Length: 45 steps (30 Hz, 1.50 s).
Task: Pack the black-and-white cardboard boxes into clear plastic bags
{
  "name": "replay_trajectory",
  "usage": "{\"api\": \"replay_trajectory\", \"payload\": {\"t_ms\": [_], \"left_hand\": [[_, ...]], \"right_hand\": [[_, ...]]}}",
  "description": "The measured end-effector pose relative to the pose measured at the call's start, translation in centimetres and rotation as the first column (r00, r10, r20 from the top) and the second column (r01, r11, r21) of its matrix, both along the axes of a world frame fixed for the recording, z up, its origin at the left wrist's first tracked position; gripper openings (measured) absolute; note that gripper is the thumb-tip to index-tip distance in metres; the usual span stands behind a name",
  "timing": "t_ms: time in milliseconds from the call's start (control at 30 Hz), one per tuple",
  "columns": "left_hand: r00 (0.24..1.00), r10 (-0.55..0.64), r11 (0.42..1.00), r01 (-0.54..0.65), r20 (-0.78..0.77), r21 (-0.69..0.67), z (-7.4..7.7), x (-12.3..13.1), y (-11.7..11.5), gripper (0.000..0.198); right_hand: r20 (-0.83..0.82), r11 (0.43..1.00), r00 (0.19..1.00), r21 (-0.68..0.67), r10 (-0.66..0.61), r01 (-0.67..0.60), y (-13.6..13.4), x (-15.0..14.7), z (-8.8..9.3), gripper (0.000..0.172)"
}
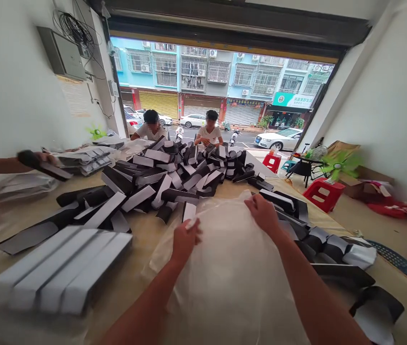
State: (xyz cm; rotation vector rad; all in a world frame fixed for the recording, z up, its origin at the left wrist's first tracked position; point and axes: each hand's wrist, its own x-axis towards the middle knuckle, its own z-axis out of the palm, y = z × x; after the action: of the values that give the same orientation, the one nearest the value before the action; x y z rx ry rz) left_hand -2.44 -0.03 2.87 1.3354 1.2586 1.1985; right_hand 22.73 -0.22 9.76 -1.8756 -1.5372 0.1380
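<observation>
A large clear plastic bag [230, 258] lies in front of me on the table, its far edge lifted between my hands. My left hand [186, 238] is closed on the bag's left edge, fingers curled. Across from it, my right hand [261, 211] pinches the far right corner of the bag. Beyond the bag spreads a heap of folded black-and-white pieces [174, 177], card-like or foam-like; I cannot tell the material. On the left, a neat row of white-topped pieces [63, 268] sits side by side, apparently in clear plastic.
At the left edge another person's hand [45, 160] holds a black piece. Bagged stacks [84, 158] stand behind it. More black-and-white pieces [318, 239] line the table's right side. Two people sit at the far end. Red stools [323, 194] and a green fan [338, 165] stand right.
</observation>
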Motion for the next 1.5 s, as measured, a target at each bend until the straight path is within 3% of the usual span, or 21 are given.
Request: {"api": "replay_trajectory", "payload": {"t_ms": [100, 167, 233, 300, 367, 467, 533, 633, 767, 900, 1000, 1100, 1167, 1200, 1267, 1367, 1500], "left_hand": [[0.999, 0.012, 1.0, -0.011, 0.052, -0.017, 0.1, -0.5, 0.5, 0.047], [0.998, 0.021, 0.991, -0.012, -0.063, 0.13, 0.2, -0.5, 0.4, 0.045], [0.966, 0.119, 0.937, -0.033, -0.229, 0.348, 0.2, -0.6, 0.2, 0.041], [0.88, 0.285, 0.839, -0.037, -0.379, 0.543, -0.1, -0.8, 0.2, 0.039], [0.75, 0.421, 0.78, -0.012, -0.51, 0.626, -0.8, -1.0, 0.5, 0.046], [0.567, 0.423, 0.858, -0.001, -0.707, 0.513, -1.9, -1.5, 1.0, 0.075], [0.512, 0.345, 0.922, -0.026, -0.787, 0.387, -2.4, -1.8, 1.4, 0.084], [0.494, 0.317, 0.942, -0.068, -0.81, 0.328, -2.4, -2.5, 1.9, 0.074], [0.449, 0.453, 0.888, -0.149, -0.77, 0.435, -1.9, -3.4, 2.4, 0.06], [0.435, 0.586, 0.808, -0.25, -0.684, 0.534, -2.0, -3.8, 2.6, 0.056], [0.489, 0.657, 0.742, -0.279, -0.575, 0.61, -1.6, -3.6, 2.4, 0.051], [0.632, 0.572, 0.761, -0.17, -0.524, 0.626, -0.1, -3.2, 1.9, 0.034], [0.683, 0.42, 0.853, -0.071, -0.598, 0.518, 1.0, -2.8, 1.4, 0.036], [0.664, 0.322, 0.912, -0.026, -0.675, 0.409, 1.5, -2.6, 1.2, 0.04], [0.548, 0.143, 0.982, 0.027, -0.824, 0.189, 2.0, -2.2, 0.7, 0.046], [0.374, 0.037, 0.999, -0.002, -0.927, 0.04, 1.6, -2.0, 0.5, 0.06], [0.336, -0.01, 0.995, -0.095, -0.942, -0.044, 0.4, -2.4, 0.9, 0.073]], "right_hand": [[0.06, 0.997, 0.996, -0.028, -0.071, 0.072, -0.5, 2.3, -0.5, 0.02], [0.088, 0.989, 0.988, -0.062, -0.125, 0.131, -0.8, 3.4, -1.1, 0.022], [0.109, 0.968, 0.97, -0.098, -0.218, 0.229, -1.1, 4.1, -1.6, 0.027], [0.125, 0.928, 0.935, -0.132, -0.333, 0.348, -1.5, 4.5, -2.2, 0.036], [0.135, 0.885, 0.897, -0.156, -0.421, 0.439, -2.1, 4.9, -2.8, 0.044], [0.163, 0.849, 0.863, -0.168, -0.478, 0.502, -2.9, 5.5, -3.7, 0.057], [0.185, 0.828, 0.848, -0.192, -0.497, 0.527, -3.3, 6.0, -4.2, 0.063], [0.168, 0.835, 0.872, -0.255, -0.459, 0.489, -3.3, 6.5, -4.6, 0.059], [0.06, 0.927, 0.957, -0.238, -0.285, 0.291, -2.7, 6.3, -4.6, 0.03], [-0.037, 0.958, 0.974, -0.19, -0.224, 0.213, -1.2, 4.8, -4.9, 0.034], [-0.073, 0.956, 0.964, -0.17, -0.256, 0.241, 0.7, 3.1, -5.6, 0.038], [-0.075, 0.936, 0.948, -0.201, -0.309, 0.289, 2.6, 1.2, -6.5, 0.034], [-0.066, 0.922, 0.942, -0.239, -0.329, 0.305, 3.5, 0.0, -7.0, 0.032], [-0.061, 0.916, 0.941, -0.257, -0.333, 0.307, 3.8, -0.5, -7.2, 0.031], [-0.054, 0.907, 0.941, -0.29, -0.333, 0.304, 4.0, -1.3, -7.3, 0.032], [-0.044, 0.894, 0.94, -0.326, -0.339, 0.308, 3.4, -1.6, -7.2, 0.042], [-0.017, 0.863, 0.922, -0.361, -0.386, 0.354, 1.0, -1.1, -7.0, 0.073]]}}
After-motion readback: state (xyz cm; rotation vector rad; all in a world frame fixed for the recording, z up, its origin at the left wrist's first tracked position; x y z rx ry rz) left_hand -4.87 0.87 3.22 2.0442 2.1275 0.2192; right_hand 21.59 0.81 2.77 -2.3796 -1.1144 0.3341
